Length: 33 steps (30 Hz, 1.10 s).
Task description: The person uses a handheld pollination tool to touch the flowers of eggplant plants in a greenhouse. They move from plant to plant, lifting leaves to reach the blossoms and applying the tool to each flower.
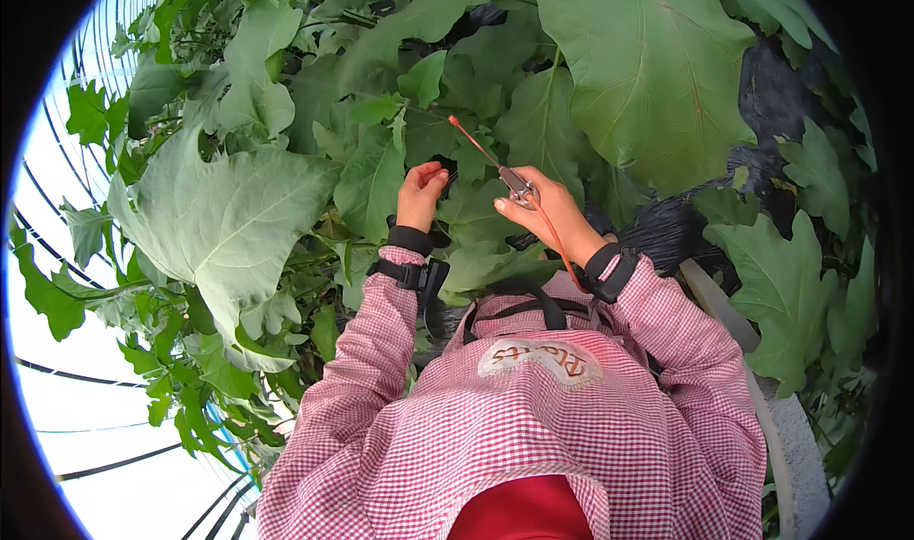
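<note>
My right hand point(546, 211) is closed round a small metal-bodied hand sprayer point(515, 183). The sprayer's thin reddish wand points up and left to an orange tip among the leaves, and an orange hose point(555, 236) runs from it to my right wrist. My left hand point(423, 193) is raised to the left of the sprayer, fingers curled with the tips close together; whether something thin is between them I cannot tell. Lobed green leaves point(371, 183) of an eggplant-like plant stand just beyond both hands.
Black plastic mulch film point(664, 229) shows between leaves at the right. Large leaves point(228, 218) reach in from the left and the upper right. A grey concrete-like edge point(792, 440) lies by my right side. Dark curved lines cross the bright background at the left.
</note>
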Motion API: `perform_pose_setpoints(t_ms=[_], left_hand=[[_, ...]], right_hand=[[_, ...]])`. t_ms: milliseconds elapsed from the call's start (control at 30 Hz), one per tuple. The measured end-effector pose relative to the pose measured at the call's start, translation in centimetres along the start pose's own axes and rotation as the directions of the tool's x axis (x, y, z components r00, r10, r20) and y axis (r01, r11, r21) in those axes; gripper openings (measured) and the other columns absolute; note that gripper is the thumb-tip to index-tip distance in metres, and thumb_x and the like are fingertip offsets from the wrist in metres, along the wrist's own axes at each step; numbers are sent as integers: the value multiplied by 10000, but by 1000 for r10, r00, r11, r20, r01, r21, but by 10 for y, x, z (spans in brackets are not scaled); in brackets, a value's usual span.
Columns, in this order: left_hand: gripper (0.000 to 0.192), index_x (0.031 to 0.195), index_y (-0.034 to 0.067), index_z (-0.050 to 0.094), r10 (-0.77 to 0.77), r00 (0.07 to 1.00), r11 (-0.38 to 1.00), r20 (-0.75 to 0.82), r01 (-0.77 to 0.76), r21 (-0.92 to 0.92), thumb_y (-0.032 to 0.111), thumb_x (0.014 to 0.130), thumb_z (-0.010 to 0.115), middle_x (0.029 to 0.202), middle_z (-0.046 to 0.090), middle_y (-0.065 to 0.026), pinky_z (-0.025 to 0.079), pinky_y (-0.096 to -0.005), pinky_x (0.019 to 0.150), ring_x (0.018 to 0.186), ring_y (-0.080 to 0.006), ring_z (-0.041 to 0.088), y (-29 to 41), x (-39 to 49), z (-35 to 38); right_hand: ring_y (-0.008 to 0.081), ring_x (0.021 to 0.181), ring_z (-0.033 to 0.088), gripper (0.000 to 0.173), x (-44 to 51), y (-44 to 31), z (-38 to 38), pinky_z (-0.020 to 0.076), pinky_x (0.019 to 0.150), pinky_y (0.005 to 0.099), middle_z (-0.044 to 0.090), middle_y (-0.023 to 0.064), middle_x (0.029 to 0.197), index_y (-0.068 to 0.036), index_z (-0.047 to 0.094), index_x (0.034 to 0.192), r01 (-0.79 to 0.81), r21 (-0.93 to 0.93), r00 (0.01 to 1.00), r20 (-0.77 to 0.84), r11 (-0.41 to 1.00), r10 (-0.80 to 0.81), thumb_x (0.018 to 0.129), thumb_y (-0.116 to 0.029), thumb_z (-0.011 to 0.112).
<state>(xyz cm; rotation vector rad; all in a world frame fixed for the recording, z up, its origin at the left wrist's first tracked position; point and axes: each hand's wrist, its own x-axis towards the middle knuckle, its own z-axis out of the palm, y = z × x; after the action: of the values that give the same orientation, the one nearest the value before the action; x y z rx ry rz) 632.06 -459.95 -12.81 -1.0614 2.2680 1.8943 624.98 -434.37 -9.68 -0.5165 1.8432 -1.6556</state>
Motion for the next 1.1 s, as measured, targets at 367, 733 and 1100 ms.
perform_pose_setpoints(t_ms=[367,733,1100], left_hand=[[679,1365,76,535,367,916,905,-162,-311,291,-86,709,598,1269,631,-75,495,-347,881,1052,-216,606,-106,258,-49],[641,1333,190,624,18,965,889,260,-134,438,617,855,608,1321,607,-8,347,-384,1051,1209,-192,533,-11,286,-16],[889,1421,121,530,-73,939,849,337,-118,515,806,870,397,1427,531,-83,348,-338,1085,1234,-195,552,-1,281,-8]], right_hand=[[273,833,673,606,6,56,12,508,766,346,684,154,911,26,575,1203,-228,29,971,-69,973,230,877,-466,711],[101,701,591,398,100,58,28,476,692,251,622,23,763,-14,591,955,-230,352,959,-78,907,273,908,-398,687],[146,575,624,472,168,48,25,484,535,273,620,66,689,-23,595,955,-391,405,918,107,826,383,889,-485,663]])
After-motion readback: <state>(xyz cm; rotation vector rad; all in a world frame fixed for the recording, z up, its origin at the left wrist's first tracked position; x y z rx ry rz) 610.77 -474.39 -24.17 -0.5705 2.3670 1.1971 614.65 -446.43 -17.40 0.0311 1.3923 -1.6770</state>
